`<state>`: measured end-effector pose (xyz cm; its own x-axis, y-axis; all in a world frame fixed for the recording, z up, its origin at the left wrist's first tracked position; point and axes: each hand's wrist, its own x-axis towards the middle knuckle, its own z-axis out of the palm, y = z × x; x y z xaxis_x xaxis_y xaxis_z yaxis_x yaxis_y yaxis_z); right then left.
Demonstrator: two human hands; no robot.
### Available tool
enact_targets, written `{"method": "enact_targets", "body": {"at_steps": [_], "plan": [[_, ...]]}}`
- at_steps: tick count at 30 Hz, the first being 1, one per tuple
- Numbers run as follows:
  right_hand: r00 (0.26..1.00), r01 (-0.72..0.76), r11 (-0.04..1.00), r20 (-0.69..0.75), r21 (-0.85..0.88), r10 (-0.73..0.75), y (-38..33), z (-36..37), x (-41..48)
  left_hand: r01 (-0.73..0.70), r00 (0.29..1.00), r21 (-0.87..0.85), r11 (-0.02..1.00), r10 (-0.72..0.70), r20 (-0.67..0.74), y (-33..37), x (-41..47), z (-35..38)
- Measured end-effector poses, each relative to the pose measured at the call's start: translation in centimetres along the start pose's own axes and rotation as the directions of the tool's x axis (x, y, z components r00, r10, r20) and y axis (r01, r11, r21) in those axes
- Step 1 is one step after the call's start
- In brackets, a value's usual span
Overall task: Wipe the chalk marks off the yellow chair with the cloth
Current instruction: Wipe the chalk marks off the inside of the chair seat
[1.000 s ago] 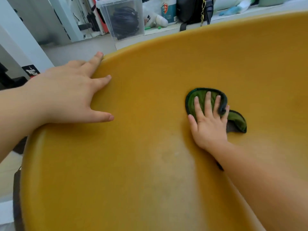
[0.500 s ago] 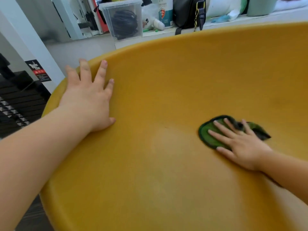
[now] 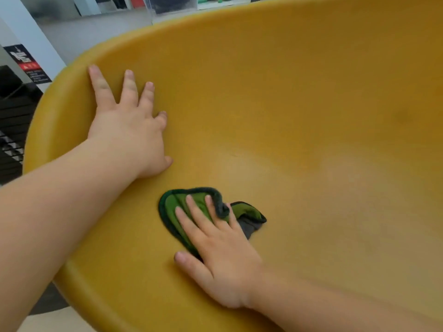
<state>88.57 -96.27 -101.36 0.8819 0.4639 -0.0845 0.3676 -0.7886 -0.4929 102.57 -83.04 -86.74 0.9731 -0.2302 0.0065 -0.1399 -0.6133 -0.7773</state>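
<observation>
Yellow chair [image 3: 311, 104]: The moulded shell fills nearly the whole view, its curved seat open to the camera. No crisp chalk line can be made out. A paler, hazy patch [image 3: 254, 173] sits just beyond the cloth, and whether it is chalk dust or glare cannot be told.

Left hand [image 3: 130, 135]: Laid flat with fingers spread on the shell's inner wall near the rim, gripping nothing. It appears to brace the chair, and keeping weight there should stop the shell from rocking under each stroke.

Right hand [image 3: 223, 255]: Palm down, fingers straight and fanned across the cloth, pressing rather than clutching, thumb out on bare plastic. Even pressure through the whole palm looks best.

Cloth [image 3: 177, 207]: Green with a dark border, it lies in the seat's hollow beneath the right fingers, near the left thumb. One edge has folded up over the fingers and a grey underside shows at the right. Smoothing it flat would likely give fuller contact, and overlapping passes toward the pale patch would cover most ground.

Dark slatted object [image 3: 12, 130]: Stands outside the rim at left, well clear.

White post [image 3: 31, 37]: Rises behind it, bearing a black-and-red label [image 3: 26, 64].

Clear box [image 3: 172, 7]: Sits beyond the far rim.

In the way: Only the bracing left hand, which covers a stretch of plastic.
</observation>
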Motion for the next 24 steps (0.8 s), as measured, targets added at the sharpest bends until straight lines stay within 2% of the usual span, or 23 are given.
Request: {"method": "enact_targets", "body": {"at_steps": [2,3,5,7,8,9,10,11,12,13,14,16,17,18,20,22,24], "plan": [[0.978,0.157,0.987,0.137,-0.012,-0.154,1.5,-0.5,-4.2,-0.043,0.999,-0.006,0.999,0.043,0.027,-0.1,0.0,0.1],[0.969,0.175,0.983,0.187,-0.051,-0.163,3.5,-1.1,-5.8,-0.064,0.997,-0.004,0.998,0.064,0.043,-0.2,0.0,0.1],[0.980,0.073,0.974,0.196,-0.214,-0.030,9.3,-3.3,-6.9,-0.094,0.993,-0.011,0.996,0.094,0.064,-0.3,-0.1,0.2],[0.978,-0.170,0.897,0.041,-0.408,0.205,16.1,-6.7,-6.0,-0.122,0.989,-0.028,0.992,0.123,0.077,-0.2,-0.1,0.0],[0.936,-0.346,0.834,-0.100,-0.429,0.337,19.0,-8.5,-5.2,-0.139,0.986,-0.036,0.990,0.142,0.085,-0.2,0.0,0.0],[0.851,-0.524,0.770,-0.262,-0.364,0.455,21.2,-9.9,-4.2,-0.156,0.983,-0.044,0.987,0.160,0.095,0.0,0.0,0.1],[0.731,-0.665,0.709,-0.399,-0.234,0.554,22.5,-10.9,-3.0,-0.172,0.979,-0.048,0.984,0.176,0.103,0.0,0.0,0.1],[0.619,-0.750,0.653,-0.462,-0.107,0.635,22.6,-11.1,-1.6,-0.185,0.975,-0.051,0.982,0.189,0.116,0.1,0.0,0.2],[0.549,-0.784,0.620,-0.474,-0.008,0.689,21.7,-10.5,0.2,-0.192,0.972,-0.051,0.980,0.197,0.131,0.1,-0.1,0.3],[0.533,-0.782,0.620,-0.452,0.058,0.715,19.7,-9.5,1.9,-0.200,0.968,-0.050,0.978,0.205,0.142,0.3,0.0,0.3],[0.583,-0.749,0.660,-0.417,0.056,0.698,17.3,-8.0,3.3,-0.209,0.965,-0.055,0.976,0.215,0.153,0.5,0.1,0.4],[0.784,-0.570,0.821,-0.314,-0.022,0.536,11.1,-3.9,5.0,-0.238,0.951,-0.079,0.968,0.249,0.186,1.2,0.1,0.5],[0.861,-0.462,0.887,-0.257,-0.031,0.439,7.7,-2.2,5.2,-0.263,0.936,-0.092,0.960,0.277,0.215,1.8,-0.1,0.8],[0.908,-0.379,0.925,-0.201,-0.013,0.369,5.1,-1.1,4.7,-0.294,0.919,-0.103,0.950,0.311,0.242,2.6,-0.5,1.1],[0.961,-0.269,0.963,-0.071,-0.007,0.268,2.7,-0.4,1.8,-0.342,0.896,-0.124,0.932,0.363,0.256,4.6,-1.5,1.4],[0.981,-0.188,0.980,0.035,-0.071,0.191,3.8,-0.8,-3.0,-0.358,0.893,-0.164,0.919,0.388,0.228,6.4,-2.3,1.1],[0.966,-0.212,0.970,0.123,-0.118,0.226,6.5,-2.0,-8.8,-0.357,0.890,-0.251,0.900,0.409,0.201,8.0,-3.0,0.0]]}}
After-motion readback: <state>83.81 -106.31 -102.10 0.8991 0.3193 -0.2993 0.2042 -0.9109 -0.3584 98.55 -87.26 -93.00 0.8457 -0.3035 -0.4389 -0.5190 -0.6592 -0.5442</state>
